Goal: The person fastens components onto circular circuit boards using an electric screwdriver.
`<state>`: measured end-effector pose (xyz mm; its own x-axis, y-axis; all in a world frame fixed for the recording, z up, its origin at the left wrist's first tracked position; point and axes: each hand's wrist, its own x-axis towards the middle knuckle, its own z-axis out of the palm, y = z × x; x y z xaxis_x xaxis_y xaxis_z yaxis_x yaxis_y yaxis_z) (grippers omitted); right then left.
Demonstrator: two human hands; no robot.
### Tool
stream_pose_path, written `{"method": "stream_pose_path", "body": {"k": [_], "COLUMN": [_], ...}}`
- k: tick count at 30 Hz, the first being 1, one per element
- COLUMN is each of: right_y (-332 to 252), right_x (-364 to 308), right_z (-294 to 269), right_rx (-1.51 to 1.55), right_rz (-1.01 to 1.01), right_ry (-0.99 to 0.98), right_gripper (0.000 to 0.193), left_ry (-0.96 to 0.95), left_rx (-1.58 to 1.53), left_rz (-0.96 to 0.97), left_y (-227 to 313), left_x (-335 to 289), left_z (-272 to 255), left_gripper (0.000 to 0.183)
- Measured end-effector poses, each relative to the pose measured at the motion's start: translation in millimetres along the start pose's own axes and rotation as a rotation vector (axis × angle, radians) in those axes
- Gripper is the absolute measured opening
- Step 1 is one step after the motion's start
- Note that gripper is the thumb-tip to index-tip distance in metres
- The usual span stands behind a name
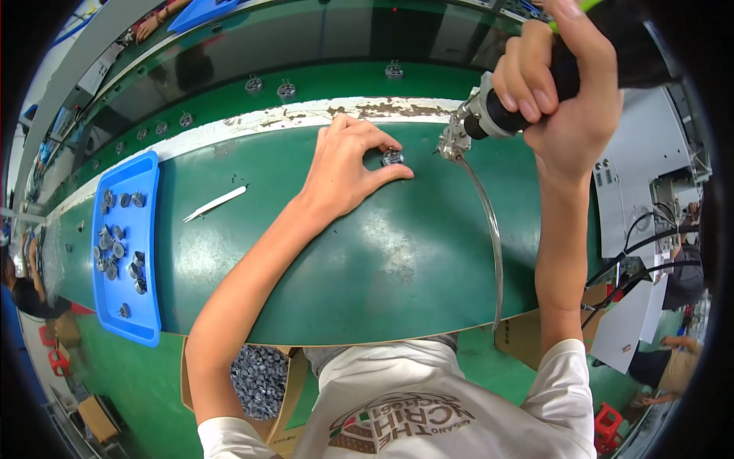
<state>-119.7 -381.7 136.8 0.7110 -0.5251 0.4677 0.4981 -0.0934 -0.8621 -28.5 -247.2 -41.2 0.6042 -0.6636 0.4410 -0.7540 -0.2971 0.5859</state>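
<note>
My left hand point(344, 161) rests on the green tabletop with thumb and forefinger closed about a small round grey part point(392, 157). To the right and higher up, my right hand point(569, 84) is wrapped round the black body of a power screwdriver point(527, 109). Its metal nose point(456, 134) points down and left toward the small part, apart from it. From the nose a clear tube point(489, 214) curves down across the table to its front edge. White tweezers point(215, 203) lie on the table left of my left forearm, with tiny dark bits nearby.
At the left stands a blue tray point(155, 252) holding several grey round parts. Beyond a worn white rail point(267, 118), more such parts sit along a green conveyor point(336, 84). An open carton of small grey pieces point(258, 382) is below the table edge. Black cables point(642, 245) hang at the right.
</note>
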Motion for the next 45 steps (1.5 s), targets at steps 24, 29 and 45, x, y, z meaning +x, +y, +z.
{"method": "stream_pose_path", "body": {"k": [24,29,45], "right_y": [36,37,38], "right_x": [0,-2,-6], "right_z": [18,21,26], "right_rx": [-0.054,-0.064,-0.080], "right_rz": [0.045,0.048,0.048], "right_ry": [-0.042,-0.045,-0.046], "right_gripper": [0.025,0.026,0.030], "left_ry": [-0.075,-0.069,-0.067], "left_rx": [-0.096,-0.079,-0.067], "left_rz": [-0.078,-0.070,-0.064], "left_y": [-6,-6,-6], "left_x": [-2,-2,-2], "left_z": [0,0,0], "left_gripper": [0.040,0.040,0.040]}}
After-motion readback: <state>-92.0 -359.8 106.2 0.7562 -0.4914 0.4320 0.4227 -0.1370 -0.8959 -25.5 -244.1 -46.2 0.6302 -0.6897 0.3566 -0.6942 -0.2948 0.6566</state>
